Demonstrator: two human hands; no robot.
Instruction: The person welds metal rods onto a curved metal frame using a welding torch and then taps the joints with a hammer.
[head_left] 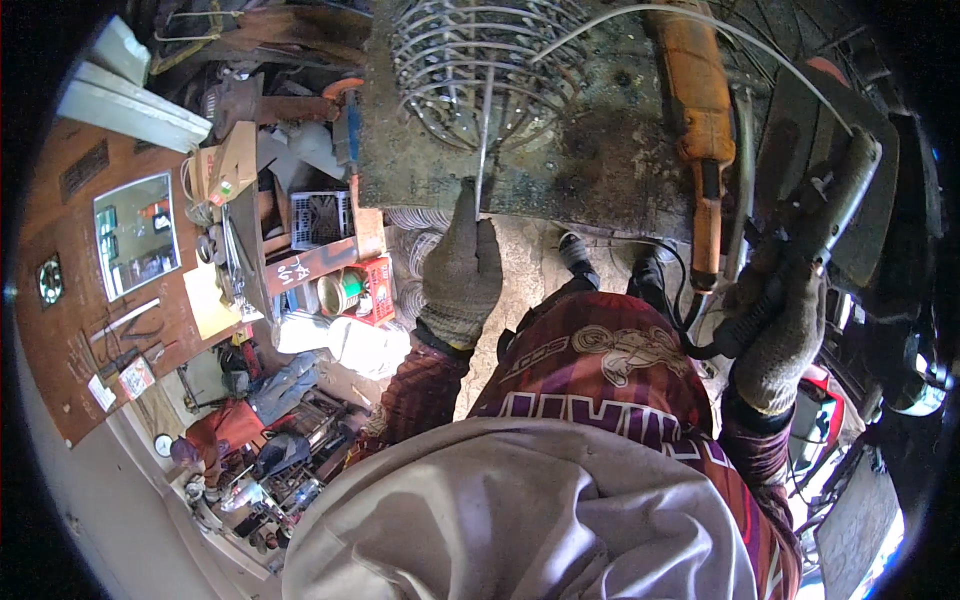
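My left hand (462, 270), in a grey knit glove, is closed around the lower end of a thin straight metal rod (486, 130). The rod points away from me to a round, curved wire guard (480, 70) of ring-shaped wires on the dark metal worktable (630, 165). At the right, my gloved right hand (785, 345) is closed on a torch (850, 190) with a silvery handle. From its far end a long, thin neck arcs left over the table, ending close to the wires. No flame can be made out.
An orange power tool (695, 100) lies on the table's right side, its black cable hanging down. Left are a shelf (315, 262) with a grey crate (322, 218) and stacked wire rings (412, 250). Another person in red (220, 432) bends over equipment at the lower left.
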